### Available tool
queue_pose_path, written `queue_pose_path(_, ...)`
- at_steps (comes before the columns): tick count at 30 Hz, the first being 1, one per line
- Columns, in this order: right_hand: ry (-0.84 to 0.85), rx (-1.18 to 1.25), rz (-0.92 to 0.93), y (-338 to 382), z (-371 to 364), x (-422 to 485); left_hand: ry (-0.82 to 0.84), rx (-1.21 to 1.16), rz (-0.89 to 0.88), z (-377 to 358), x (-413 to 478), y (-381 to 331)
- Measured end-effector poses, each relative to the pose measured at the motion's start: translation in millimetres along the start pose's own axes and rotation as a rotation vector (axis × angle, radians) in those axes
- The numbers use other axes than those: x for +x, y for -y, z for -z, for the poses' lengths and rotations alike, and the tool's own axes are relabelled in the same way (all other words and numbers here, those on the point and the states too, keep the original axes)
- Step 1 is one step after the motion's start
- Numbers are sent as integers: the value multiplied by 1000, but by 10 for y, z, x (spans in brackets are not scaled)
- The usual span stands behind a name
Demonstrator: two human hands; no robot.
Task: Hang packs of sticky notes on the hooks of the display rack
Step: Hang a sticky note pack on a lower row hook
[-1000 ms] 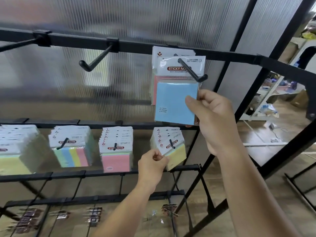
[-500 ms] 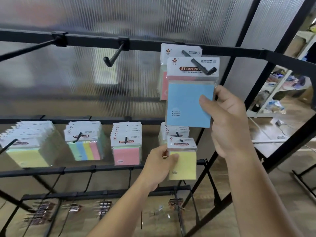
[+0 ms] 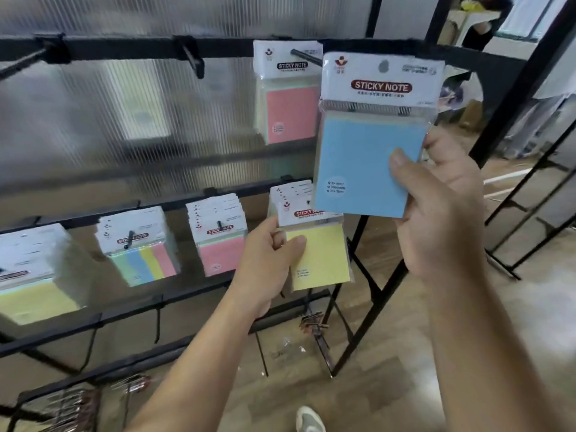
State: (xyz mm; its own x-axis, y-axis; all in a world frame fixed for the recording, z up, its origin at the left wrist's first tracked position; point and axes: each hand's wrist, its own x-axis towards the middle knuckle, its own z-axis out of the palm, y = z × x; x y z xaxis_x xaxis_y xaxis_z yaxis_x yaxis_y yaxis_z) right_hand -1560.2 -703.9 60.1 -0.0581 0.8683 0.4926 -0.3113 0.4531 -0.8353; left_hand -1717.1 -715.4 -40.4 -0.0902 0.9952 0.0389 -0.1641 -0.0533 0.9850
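Observation:
My right hand (image 3: 436,210) grips a blue sticky note pack (image 3: 367,157) by its lower right corner, held in the air in front of the top bar, off the hook. Behind it a pink pack (image 3: 290,113) hangs on the top right hook (image 3: 307,56). My left hand (image 3: 268,263) pinches a yellow pack (image 3: 321,260) at its left edge, just in front of the lower row's right-most stack (image 3: 291,191). The hook under that stack is hidden.
Two bare hooks (image 3: 193,59) (image 3: 25,62) stick out of the top bar (image 3: 124,48). The lower bar carries a pink stack (image 3: 218,235), a multicolour stack (image 3: 140,244) and a yellow stack (image 3: 34,269). Metal clips (image 3: 314,322) hang below. My shoe (image 3: 308,420) shows on the wooden floor.
The blue pack has come off the top hook toward me in my right hand. My left hand has pulled the yellow pack off the lower stack.

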Motion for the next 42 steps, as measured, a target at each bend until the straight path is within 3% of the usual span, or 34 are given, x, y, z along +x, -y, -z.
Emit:
queue_pose_path(6,-213,-307,-169,-153,281,-439,78,-14,26,42,-79,173)
queue_pose_path(13,-442,-360,-282,-220,836,-834,84,-108,137,-262,7,360)
queue_pose_path(18,-569,-405,-342,-267,1279,-983,182,-17,201,-687,67,506)
queue_pose_path(29,-844,-391,-394,-268,3086,-880,385,43,344,-2512,614,1040)
queue_pose_path(35,-850,-404,-456,-165,4217,-533,327,-22,427,-3727,1160,1249)
queue_pose_path(42,-968,-408,-423,-193,5318,-143,322,-107,470,-4844,1797,1462)
